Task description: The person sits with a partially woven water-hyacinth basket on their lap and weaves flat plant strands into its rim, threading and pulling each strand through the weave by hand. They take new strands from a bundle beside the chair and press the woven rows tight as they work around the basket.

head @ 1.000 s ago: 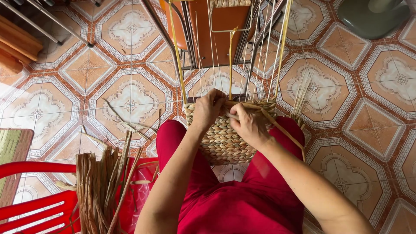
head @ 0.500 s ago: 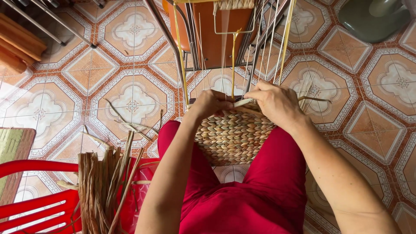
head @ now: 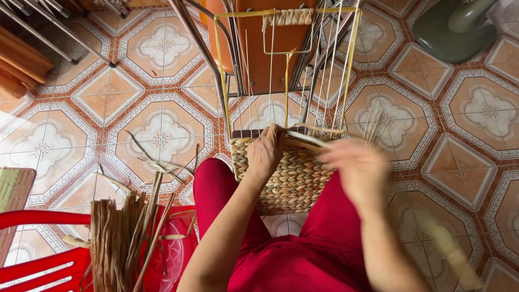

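The basket point(head: 292, 178) sits between the knees, on the lap, its woven wall facing up and its thin upright stakes point(head: 330, 81) rising toward the orange chair point(head: 265, 48). A second ago both hands were bunched together at the rim; half a second ago the right one was still pressed there. Now the right hand point(head: 359, 173) has swung away from the rim, out over the right thigh, and shows only as a blur, with a pale strand point(head: 448, 243) smeared below it near the right edge. I judge this as a pull-through: a weaver drawn out to its length after being tucked, so one more stitch of the top row is going in.

The left hand point(head: 266, 151) has hardly moved. It rests on the rim at the basket's left side, fingers curled down over the edge and pressed against the weave, holding the work steady.

Whether the right fingers are pinched on the strand or apart cannot be told; motion blur hides them. The basket's base is covered by the red trousers point(head: 303, 259). A bundle of dry reed point(head: 119, 238) stands by the red stool point(head: 38, 259), cut off at the bottom edge
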